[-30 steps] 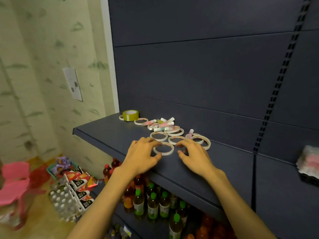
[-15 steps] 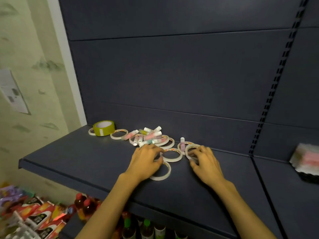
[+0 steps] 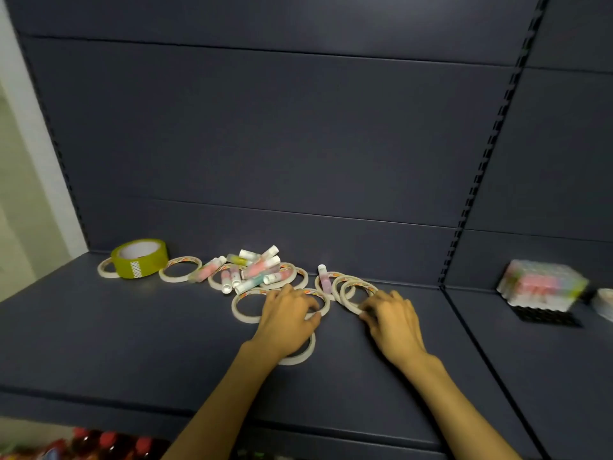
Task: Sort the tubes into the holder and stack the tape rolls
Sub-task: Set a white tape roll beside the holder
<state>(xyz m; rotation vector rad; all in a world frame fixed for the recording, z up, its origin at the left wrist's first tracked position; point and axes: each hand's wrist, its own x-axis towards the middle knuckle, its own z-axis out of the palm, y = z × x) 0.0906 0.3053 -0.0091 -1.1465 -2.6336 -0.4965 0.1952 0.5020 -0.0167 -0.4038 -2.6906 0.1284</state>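
Note:
Several thin white tape rolls lie flat on the dark shelf (image 3: 132, 343). My left hand (image 3: 288, 318) covers one tape roll (image 3: 300, 357) with its palm, and its curled fingers and thumb pinch the near rim of another tape roll (image 3: 323, 302). My right hand (image 3: 393, 318) curls its fingertips on the near edge of two overlapping tape rolls (image 3: 351, 287). A loose tape roll (image 3: 243, 308) lies just left of my left hand. A pile of small pastel tubes (image 3: 255, 270) lies behind the rolls, and one tube (image 3: 323, 278) lies apart.
A wide yellow-green tape roll (image 3: 139, 263) stands at the back left with thin rolls (image 3: 180, 273) beside it. A blurred holder with pastel tubes (image 3: 540, 287) sits on the neighbouring shelf section to the right. Bottles (image 3: 109, 443) show below the shelf edge.
The view has swung right and closer to the shelf. My left hand slid forward off the nearest roll onto the roll behind it. My right hand stays at the overlapping rolls.

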